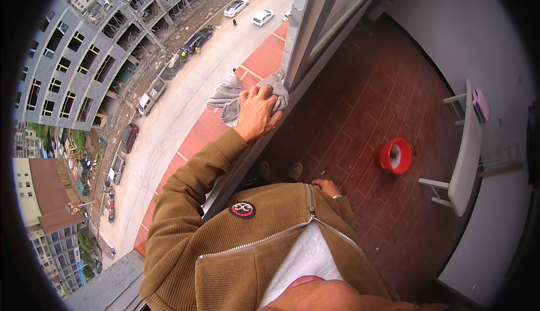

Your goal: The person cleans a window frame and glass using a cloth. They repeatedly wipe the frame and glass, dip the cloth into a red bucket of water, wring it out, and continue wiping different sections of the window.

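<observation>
My left hand [258,114] grips a crumpled grey cloth [228,93]. Part of the cloth bunches under the fingers against the window frame [301,45], and a loose flap hangs over the outer side. My left arm, in a brown corduroy sleeve, reaches out across the frame's lower rail. Low by my body is my right hand [325,187], with a bracelet at its wrist. The jacket partly covers that hand, and its fingers are hard to make out.
A red bucket [395,155] with whitish contents stands on the brown tiled floor [350,112]. Beyond it, a white bench [465,150] by the wall carries a folded pink item [481,104]. Outside, far below, runs a street [168,121] with parked vehicles and an unfinished building [84,57].
</observation>
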`<state>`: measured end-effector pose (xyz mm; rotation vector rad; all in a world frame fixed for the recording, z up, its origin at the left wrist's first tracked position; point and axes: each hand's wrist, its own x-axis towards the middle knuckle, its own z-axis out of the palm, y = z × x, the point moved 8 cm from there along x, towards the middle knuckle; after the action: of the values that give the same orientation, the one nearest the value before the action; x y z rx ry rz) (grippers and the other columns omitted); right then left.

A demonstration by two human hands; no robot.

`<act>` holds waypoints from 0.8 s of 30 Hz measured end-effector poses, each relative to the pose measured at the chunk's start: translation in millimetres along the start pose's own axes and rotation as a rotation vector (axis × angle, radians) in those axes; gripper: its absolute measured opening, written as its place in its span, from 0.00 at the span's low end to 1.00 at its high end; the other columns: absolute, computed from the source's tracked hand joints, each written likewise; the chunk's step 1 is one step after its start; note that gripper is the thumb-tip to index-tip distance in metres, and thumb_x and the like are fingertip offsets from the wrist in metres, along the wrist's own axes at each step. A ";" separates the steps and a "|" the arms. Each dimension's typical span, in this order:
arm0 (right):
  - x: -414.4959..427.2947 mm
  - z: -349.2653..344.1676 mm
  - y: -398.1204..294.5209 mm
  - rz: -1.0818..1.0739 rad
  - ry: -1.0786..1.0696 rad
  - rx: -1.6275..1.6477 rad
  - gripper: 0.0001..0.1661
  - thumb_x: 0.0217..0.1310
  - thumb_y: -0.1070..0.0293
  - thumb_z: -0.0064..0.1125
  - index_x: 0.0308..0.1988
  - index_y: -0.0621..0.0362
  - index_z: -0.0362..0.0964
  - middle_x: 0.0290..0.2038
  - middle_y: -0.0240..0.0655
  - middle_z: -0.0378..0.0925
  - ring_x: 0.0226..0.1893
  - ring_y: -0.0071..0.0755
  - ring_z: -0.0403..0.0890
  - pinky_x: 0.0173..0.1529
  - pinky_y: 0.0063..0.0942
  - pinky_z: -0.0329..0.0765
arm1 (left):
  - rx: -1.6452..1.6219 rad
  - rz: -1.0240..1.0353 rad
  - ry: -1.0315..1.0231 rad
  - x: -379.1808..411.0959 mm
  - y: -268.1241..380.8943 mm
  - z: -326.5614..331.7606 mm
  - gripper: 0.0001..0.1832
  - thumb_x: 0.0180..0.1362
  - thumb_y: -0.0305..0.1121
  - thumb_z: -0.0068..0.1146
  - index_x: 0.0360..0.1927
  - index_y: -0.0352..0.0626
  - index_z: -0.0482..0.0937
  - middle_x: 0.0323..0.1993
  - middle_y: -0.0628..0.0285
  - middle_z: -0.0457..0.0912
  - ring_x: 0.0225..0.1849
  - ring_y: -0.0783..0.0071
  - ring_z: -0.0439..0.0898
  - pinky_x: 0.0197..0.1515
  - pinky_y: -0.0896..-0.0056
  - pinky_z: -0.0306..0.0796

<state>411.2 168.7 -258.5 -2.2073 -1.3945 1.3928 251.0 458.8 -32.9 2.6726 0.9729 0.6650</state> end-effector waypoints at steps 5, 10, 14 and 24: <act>-0.9 -4.8 -0.1 0.001 0.007 0.010 0.20 0.58 0.59 0.54 0.48 0.56 0.78 0.43 0.49 0.81 0.46 0.54 0.81 0.51 0.43 0.76 | -0.116 0.023 -0.047 2.0 -14.3 8.6 0.17 0.46 0.43 0.62 0.37 0.45 0.80 0.48 0.58 0.72 0.52 0.59 0.68 0.52 0.54 0.55; 2.6 -7.3 -6.9 -0.018 -0.036 -0.014 0.21 0.58 0.60 0.52 0.48 0.57 0.77 0.42 0.50 0.81 0.46 0.54 0.81 0.51 0.43 0.77 | -0.171 0.040 -0.127 5.4 -30.1 16.4 0.19 0.48 0.46 0.63 0.39 0.45 0.80 0.50 0.57 0.71 0.54 0.60 0.67 0.53 0.54 0.53; 19.3 1.9 -20.1 -0.017 -0.090 -0.094 0.21 0.58 0.60 0.52 0.48 0.56 0.78 0.42 0.51 0.81 0.46 0.54 0.81 0.51 0.43 0.77 | -0.176 0.053 -0.152 9.8 -29.6 19.0 0.17 0.53 0.45 0.61 0.38 0.43 0.80 0.50 0.56 0.71 0.54 0.59 0.67 0.53 0.54 0.55; 49.1 24.2 -48.7 -0.164 -0.209 -0.152 0.21 0.59 0.61 0.53 0.49 0.60 0.77 0.42 0.53 0.80 0.46 0.55 0.81 0.52 0.44 0.76 | -0.077 0.024 -0.095 -102.3 -11.5 -51.0 0.16 0.57 0.44 0.58 0.35 0.39 0.81 0.48 0.57 0.75 0.57 0.59 0.70 0.58 0.55 0.59</act>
<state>368.4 226.2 -273.6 -2.0251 -1.7631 1.5407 150.5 403.4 -27.0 2.6265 0.8741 0.5628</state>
